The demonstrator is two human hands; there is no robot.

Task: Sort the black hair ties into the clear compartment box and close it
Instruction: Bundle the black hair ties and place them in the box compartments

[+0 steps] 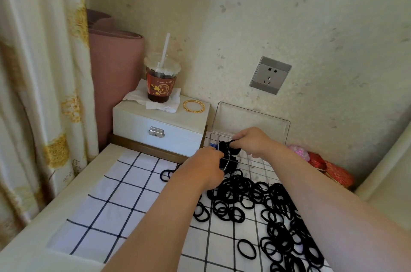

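Covering most of the table is one white cloth with a black grid, cut off at the lower edge. One white drawer box is seen at ten o'clock from the hands, and on it one iced drink cup with a straw and what looks like a pair of gold bangles. One clear compartment box lies at twelve o'clock, its lid stood open against the wall; its dividers are faint and largely hidden by the hands. Black hair ties, too many and too tangled to be counted, are heaped on the cloth from three to five o'clock, running out of frame; one lies apart at five o'clock. A further dark bunch is packed into the box's left compartments. Two hands are counted. The right hand is pinched on a bunch of ties over the box. The left hand is closed at the box's near-left corner; whether ties or the box rim are gripped cannot be told. Small blue items beside the bunch cannot be identified.
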